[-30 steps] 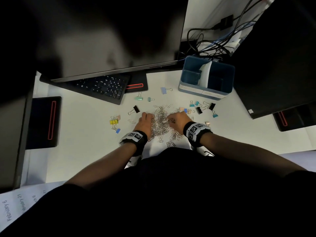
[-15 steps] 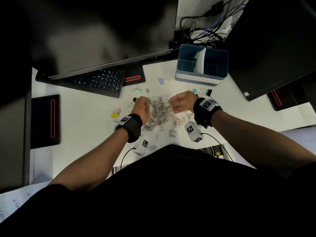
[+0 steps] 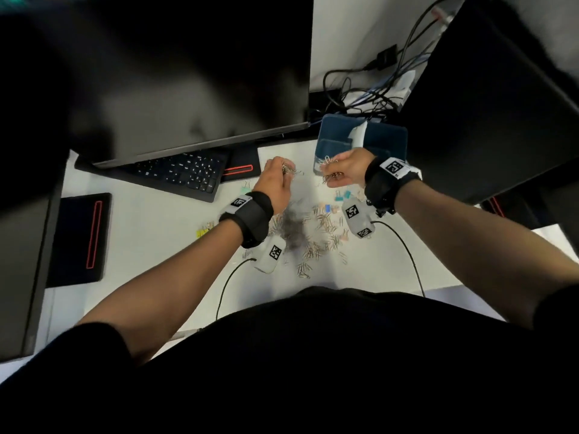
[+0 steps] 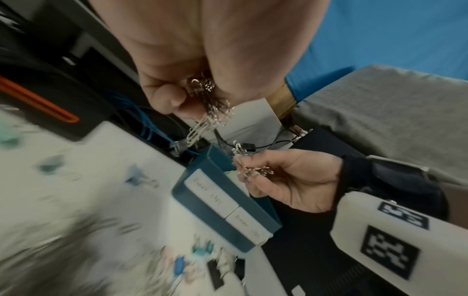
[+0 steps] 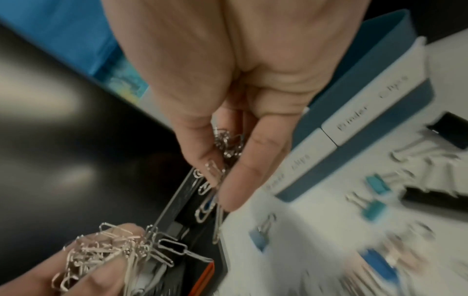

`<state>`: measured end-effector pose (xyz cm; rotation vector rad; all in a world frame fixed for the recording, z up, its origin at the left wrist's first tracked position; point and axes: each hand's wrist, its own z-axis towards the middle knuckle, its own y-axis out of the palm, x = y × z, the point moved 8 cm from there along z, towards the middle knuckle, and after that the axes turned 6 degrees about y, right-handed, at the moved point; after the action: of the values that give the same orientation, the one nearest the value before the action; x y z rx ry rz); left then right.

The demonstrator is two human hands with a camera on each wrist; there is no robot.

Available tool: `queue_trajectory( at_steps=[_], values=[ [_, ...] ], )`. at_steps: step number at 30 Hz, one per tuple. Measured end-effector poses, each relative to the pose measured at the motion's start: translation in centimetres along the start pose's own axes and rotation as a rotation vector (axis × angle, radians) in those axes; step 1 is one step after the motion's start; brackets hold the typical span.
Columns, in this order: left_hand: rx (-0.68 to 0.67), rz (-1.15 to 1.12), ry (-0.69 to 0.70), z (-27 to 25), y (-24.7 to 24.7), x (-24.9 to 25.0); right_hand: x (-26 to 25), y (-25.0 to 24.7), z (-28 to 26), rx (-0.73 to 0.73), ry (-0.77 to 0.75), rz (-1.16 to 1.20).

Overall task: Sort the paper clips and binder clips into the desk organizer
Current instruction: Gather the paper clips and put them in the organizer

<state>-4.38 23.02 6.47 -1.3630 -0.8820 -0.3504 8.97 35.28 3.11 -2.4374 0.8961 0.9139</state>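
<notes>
A blue desk organizer with white labels stands at the back of the white desk. My left hand is raised above the desk and grips a bunch of silver paper clips. My right hand holds another bunch of paper clips just in front of the organizer. A loose pile of paper clips lies on the desk below both hands. Coloured binder clips lie scattered around it.
A black keyboard sits left of the hands under a large dark monitor. A second dark monitor stands at the right. Tangled cables lie behind the organizer. Yellow binder clips lie at the left.
Both hands have lifted off the pile with clips in them and moved away from me toward the organizer. The head view has tilted and blurred.
</notes>
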Motion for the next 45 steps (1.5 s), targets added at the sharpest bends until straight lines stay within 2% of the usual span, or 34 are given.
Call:
queue_trajectory(
  at_steps=[4,11,15,18,21,23,26,29,31,33,35,38,40,42,45],
  values=[
    [-0.001,0.014,-0.003,5.5,0.8,2.9,-2.6,-3.5,2.5,0.069,0.007,0.028],
    [-0.027,0.016,-0.063,13.8,4.7,5.9,-4.6,-8.3,7.4,0.175,0.013,-0.283],
    [-0.061,0.063,-0.108,15.9,7.2,5.3,-5.3,-9.5,8.3,0.225,-0.018,-0.377],
    [-0.177,0.141,-0.16,15.9,8.8,4.3,-5.6,-9.7,8.4,0.233,-0.044,-0.439],
    [-0.226,0.189,-0.162,14.8,8.8,3.8,-5.4,-9.3,8.1,0.212,-0.084,-0.517],
    [-0.157,0.144,-0.126,13.7,7.7,3.8,-5.2,-8.8,7.7,0.196,-0.111,-0.516],
    [-0.033,0.103,-0.058,11.4,5.3,3.6,-4.8,-8.2,5.9,0.223,-0.166,-0.374],
    [-0.013,0.145,-0.034,7.8,3.9,1.2,-4.2,-6.7,2.9,0.213,-0.283,-0.291],
    [-0.057,0.221,-0.049,4.8,3.9,-1.5,-3.3,-4.6,0.9,0.166,-0.344,-0.422],
    [-0.191,0.351,-0.108,1.4,5.0,-4.4,-1.4,-1.8,-0.2,0.124,-0.375,-0.691],
    [-0.348,0.494,-0.167,-2.0,6.6,-6.9,1.6,0.9,-0.6,0.075,-0.326,-0.864],
    [-0.487,0.494,-0.187,-5.9,9.0,-9.2,6.3,4.1,-0.9,-0.01,-0.217,-1.044],
    [-0.504,0.494,-0.175,-7.6,9.8,-9.6,8.9,6.2,-1.5,-0.097,-0.2,-1.198],
    [-0.482,0.493,-0.147,-8.5,9.9,-9.2,10.7,7.9,-2.1,-0.154,-0.245,-1.309],
    [-0.376,0.483,-0.099,-7.7,9.3,-7.9,11.9,8.5,-3.0,-0.163,-0.275,-1.266]
  ],
)
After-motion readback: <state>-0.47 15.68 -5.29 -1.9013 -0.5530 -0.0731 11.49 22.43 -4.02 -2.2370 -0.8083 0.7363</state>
